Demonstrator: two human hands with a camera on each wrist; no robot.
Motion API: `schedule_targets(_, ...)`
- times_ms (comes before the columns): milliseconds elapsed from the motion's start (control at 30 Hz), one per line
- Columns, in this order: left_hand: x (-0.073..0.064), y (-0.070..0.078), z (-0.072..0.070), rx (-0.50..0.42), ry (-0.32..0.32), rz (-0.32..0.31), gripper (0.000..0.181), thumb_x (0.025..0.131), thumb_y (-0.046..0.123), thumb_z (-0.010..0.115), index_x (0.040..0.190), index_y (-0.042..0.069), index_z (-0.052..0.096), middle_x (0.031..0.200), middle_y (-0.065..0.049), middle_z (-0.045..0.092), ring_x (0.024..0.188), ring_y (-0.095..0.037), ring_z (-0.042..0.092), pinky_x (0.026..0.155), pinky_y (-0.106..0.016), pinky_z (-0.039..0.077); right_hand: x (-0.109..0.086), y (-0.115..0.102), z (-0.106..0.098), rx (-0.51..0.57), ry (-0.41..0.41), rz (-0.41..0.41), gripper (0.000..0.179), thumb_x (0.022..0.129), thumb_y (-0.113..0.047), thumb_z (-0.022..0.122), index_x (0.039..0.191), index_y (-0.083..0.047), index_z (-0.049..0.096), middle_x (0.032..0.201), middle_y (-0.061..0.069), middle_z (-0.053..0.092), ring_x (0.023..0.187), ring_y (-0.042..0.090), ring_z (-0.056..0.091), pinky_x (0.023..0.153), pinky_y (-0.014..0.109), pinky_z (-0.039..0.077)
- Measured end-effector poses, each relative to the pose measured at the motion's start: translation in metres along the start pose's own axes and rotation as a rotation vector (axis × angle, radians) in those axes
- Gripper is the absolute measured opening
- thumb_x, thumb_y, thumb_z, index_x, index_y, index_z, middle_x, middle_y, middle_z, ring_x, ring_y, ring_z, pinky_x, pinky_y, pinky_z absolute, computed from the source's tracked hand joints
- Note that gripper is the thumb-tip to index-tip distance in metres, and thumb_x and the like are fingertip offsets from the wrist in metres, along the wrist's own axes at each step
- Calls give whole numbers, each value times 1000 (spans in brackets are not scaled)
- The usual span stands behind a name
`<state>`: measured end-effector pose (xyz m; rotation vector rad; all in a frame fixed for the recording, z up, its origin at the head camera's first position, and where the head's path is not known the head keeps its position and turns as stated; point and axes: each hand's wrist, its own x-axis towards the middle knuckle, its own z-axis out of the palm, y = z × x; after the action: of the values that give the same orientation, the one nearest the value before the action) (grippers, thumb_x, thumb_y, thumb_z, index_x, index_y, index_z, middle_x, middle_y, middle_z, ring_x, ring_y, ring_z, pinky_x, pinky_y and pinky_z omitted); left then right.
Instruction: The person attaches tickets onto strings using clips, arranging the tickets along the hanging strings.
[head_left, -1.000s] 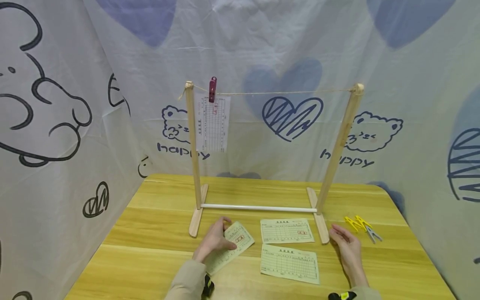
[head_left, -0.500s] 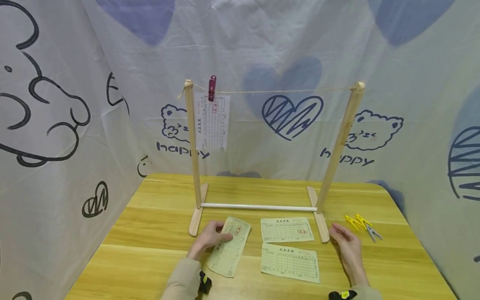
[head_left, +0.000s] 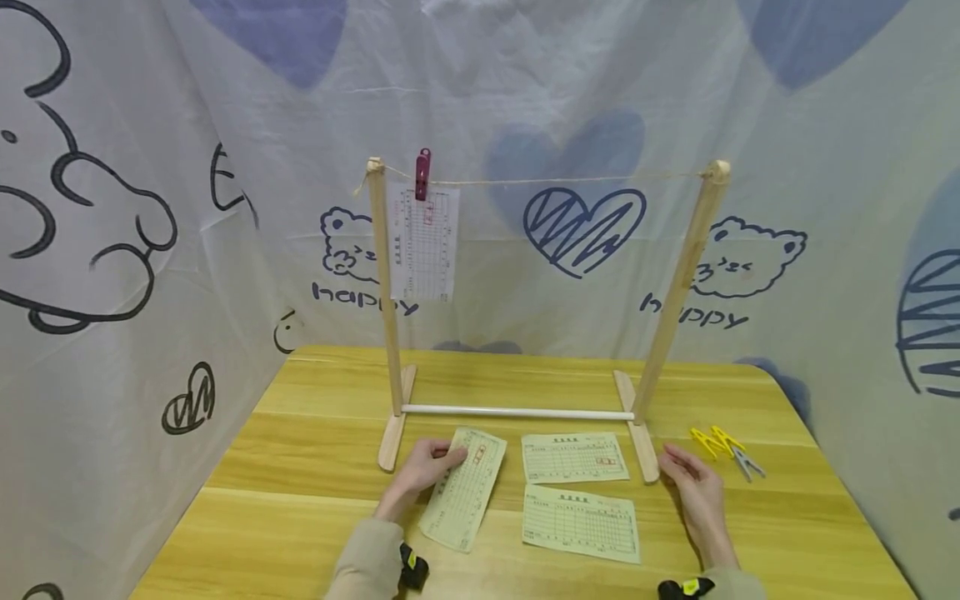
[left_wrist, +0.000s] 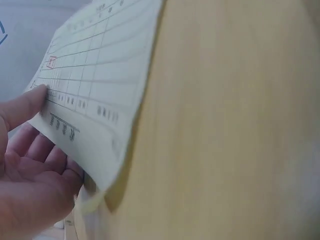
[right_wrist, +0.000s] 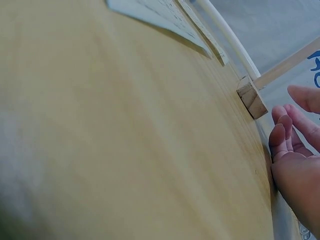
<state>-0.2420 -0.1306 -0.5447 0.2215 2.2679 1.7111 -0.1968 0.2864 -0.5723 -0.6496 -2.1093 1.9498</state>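
Note:
Between thumb and fingers, my left hand pinches a pale green printed form by its left edge, the sheet tilted up off the table. The left wrist view shows the thumb on the printed face of the form and the fingers behind it. My right hand rests on the table by the rack's right foot, fingers loosely curled and holding nothing; the right wrist view shows this hand beside the foot's wooden end. Two more forms, an upper one and a lower one, lie flat between the hands.
A wooden rack with a string across its top and a white bar below stands behind the forms. A maroon clip holds a white form on the string. Yellow clothespins and a grey clothespin lie at right.
My left hand has picked up the left form from the table, turning it more upright and raising its edge. The right hand has stayed in place.

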Motion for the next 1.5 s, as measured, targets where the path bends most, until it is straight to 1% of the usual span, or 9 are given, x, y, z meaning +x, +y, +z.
schedule_targets(167, 0, 1, 3, -52, 0, -27, 34, 100, 21, 64, 118, -8, 69, 99, -21, 77, 75, -11, 71, 66, -23, 56, 1, -2, 2, 41, 13, -26, 44, 98, -12, 65, 137, 6, 55, 89, -25, 66, 85, -8, 60, 72, 11, 52)
schedule_targets(333, -1, 1, 5, -56, -2, -11, 36, 100, 22, 64, 117, -9, 68, 99, -22, 77, 77, -16, 74, 65, -23, 57, 1, -2, -2, 124, 130, -139, 37, 96, -5, 65, 128, 12, 60, 85, -25, 66, 79, -9, 60, 69, 7, 50)
schedule_targets(467, -1, 0, 6, -63, -9, -6, 35, 100, 21, 64, 118, -9, 68, 98, -23, 77, 75, -15, 74, 64, -23, 57, 3, 1, -10, -18, 248, -267, 30, 96, -5, 65, 123, 9, 65, 91, -27, 61, 80, -11, 53, 69, 2, 43)
schedule_targets(567, -1, -1, 5, -66, -12, -9, 35, 100, 20, 64, 118, -9, 68, 98, -23, 77, 73, -13, 73, 64, -23, 57, 4, 2, -16, -164, 281, -296, 31, 95, -5, 65, 123, 6, 66, 108, -12, 59, 83, -9, 47, 70, 1, 37)
schedule_targets(700, -2, -1, 5, -78, -11, -17, 34, 100, 20, 63, 119, -9, 67, 98, -22, 77, 73, -11, 73, 64, -22, 57, 7, 0, -22, -300, 201, -254, 43, 95, -9, 64, 134, 7, 58, 141, 19, 51, 90, -5, 41, 73, 2, 32)
schedule_targets(800, -2, -1, 5, -87, -7, -20, 34, 100, 19, 64, 118, -9, 67, 97, -22, 77, 73, -11, 73, 64, -22, 57, 9, -2, -26, -363, 122, -214, 52, 96, -14, 64, 141, 8, 51, 153, 27, 41, 91, -6, 40, 73, 2, 30)
schedule_targets(1100, 0, -3, 6, -94, -6, -21, 33, 100, 17, 64, 118, -10, 67, 97, -21, 78, 73, -9, 72, 65, -21, 57, 9, -6, -28, -419, 26, -120, 57, 100, -20, 60, 146, 8, 44, 157, 26, 37, 103, 8, 42, 76, 5, 31)
schedule_targets(1367, -1, -2, 7, -81, 6, -30, 33, 99, 18, 65, 119, -9, 67, 97, -21, 77, 71, -9, 71, 64, -22, 57, 2, -5, -25, -451, 30, -119, 49, 98, -21, 63, 138, 5, 55, 147, 24, 51, 90, -14, 39, 74, 1, 31)
schedule_targets(1500, -1, -3, 8, -81, 6, -28, 32, 99, 18, 65, 117, -9, 68, 96, -20, 78, 70, -9, 71, 63, -22, 57, -4, -6, -23, -458, -8, -101, 48, 97, -20, 64, 137, 5, 56, 148, 25, 51, 91, -14, 40, 74, -1, 31)
